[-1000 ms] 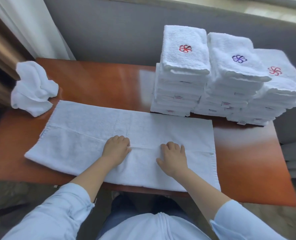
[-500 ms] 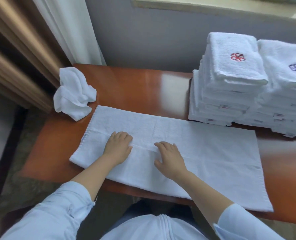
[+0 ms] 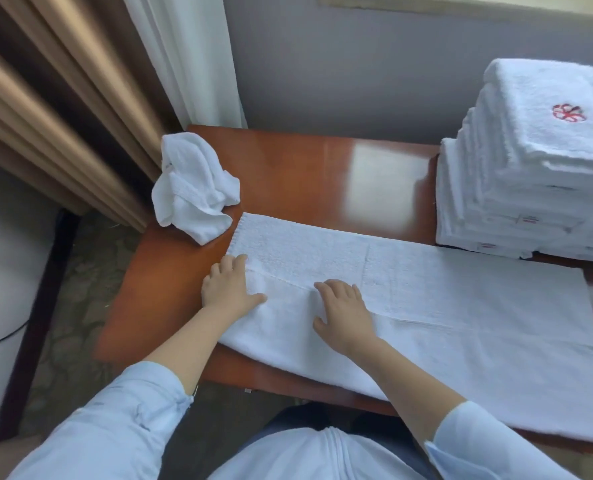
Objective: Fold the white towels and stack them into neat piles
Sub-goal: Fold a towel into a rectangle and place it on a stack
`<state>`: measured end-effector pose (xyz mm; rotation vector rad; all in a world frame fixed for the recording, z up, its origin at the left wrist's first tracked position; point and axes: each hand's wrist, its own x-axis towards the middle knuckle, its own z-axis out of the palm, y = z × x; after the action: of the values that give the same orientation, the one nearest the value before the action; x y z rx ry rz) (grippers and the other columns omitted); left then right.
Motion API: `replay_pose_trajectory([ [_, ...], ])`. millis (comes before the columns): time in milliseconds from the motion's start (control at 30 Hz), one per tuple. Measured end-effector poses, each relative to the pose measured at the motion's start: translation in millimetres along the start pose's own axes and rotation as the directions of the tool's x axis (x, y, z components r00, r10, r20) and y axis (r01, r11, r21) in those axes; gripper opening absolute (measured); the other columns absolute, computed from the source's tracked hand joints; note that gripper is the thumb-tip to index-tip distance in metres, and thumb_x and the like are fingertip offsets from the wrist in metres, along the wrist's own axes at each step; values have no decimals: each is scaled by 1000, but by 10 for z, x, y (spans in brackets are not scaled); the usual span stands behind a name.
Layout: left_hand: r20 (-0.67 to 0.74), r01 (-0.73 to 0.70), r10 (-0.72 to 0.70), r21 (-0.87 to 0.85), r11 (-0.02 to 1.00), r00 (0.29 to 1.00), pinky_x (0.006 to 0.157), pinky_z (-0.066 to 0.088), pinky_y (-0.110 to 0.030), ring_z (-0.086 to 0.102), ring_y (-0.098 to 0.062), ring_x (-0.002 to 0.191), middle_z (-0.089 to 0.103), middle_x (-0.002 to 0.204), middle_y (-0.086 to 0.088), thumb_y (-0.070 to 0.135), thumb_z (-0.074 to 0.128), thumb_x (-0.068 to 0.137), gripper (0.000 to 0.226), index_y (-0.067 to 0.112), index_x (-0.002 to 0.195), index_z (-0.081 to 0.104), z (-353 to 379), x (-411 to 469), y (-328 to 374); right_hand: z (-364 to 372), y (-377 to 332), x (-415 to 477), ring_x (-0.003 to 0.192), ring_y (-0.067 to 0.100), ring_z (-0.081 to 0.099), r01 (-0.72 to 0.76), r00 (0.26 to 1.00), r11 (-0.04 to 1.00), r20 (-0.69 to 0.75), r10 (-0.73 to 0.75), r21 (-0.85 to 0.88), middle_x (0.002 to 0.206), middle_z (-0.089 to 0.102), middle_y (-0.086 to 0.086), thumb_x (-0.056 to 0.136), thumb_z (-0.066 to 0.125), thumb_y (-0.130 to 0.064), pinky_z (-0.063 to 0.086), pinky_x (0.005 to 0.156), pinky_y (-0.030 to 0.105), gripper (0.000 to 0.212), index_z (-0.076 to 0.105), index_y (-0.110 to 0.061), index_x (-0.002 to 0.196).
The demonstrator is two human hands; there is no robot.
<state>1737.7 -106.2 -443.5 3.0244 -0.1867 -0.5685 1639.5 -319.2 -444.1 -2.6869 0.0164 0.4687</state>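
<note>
A glossy reddish-brown wooden worktop (image 3: 288, 174) stands against a grey wall, beige curtains at left. A long white terry towel (image 3: 444, 306) lies flat across it; left hand (image 3: 227, 287) and right hand (image 3: 345, 315) press it, fingers straight. A crumpled white towel (image 3: 191, 192) sits nearby, a pile of folded white towels (image 3: 530, 161) far right.

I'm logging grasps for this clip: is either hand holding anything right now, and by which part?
Nothing is gripped. The left hand and right hand both press flat on the spread towel, toward its left end.
</note>
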Motion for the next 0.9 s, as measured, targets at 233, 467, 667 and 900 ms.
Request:
replay_pose_trajectory([
  [233, -54, 116, -123, -115, 987, 991, 104, 35, -36, 43, -23, 127, 40, 141, -1, 61, 71, 76, 87, 28, 146, 31, 95, -200, -248, 82, -298, 151, 144, 22, 19, 69, 997, 996, 34, -67, -56, 150, 30, -1, 91, 53, -27, 5, 121, 47, 63, 28, -18, 149],
  [467, -80, 263, -289, -235, 936, 954, 103, 35, -35, 50, -19, 122, 56, 129, 6, 55, 71, 79, 68, 29, 136, 45, 236, -582, -615, 160, -543, 278, 146, 23, 17, 113, 993, 990, 46, -109, -88, 152, 28, 2, 92, 52, -26, -4, 122, 49, 66, 25, -17, 151],
  [667, -75, 276, -323, -362, 890, 943, 95, 39, -35, 57, -18, 109, 66, 114, 9, 41, 70, 84, 40, 29, 120, 56, 294, -747, -657, 201, -563, 288, 147, 23, 14, 93, 992, 987, 100, -80, -134, 155, 21, 2, 91, 55, -31, 3, 121, 55, 75, 16, -17, 153],
  [900, -24, 320, -373, -465, 825, 928, 82, 37, -36, 56, -19, 86, 56, 76, 12, 49, 50, 93, 24, 29, 80, 47, 291, -803, -656, 177, -574, 289, 147, 22, 15, 80, 993, 987, 94, -67, -142, 155, 22, 0, 90, 58, -33, 3, 119, 58, 79, 14, -19, 154],
])
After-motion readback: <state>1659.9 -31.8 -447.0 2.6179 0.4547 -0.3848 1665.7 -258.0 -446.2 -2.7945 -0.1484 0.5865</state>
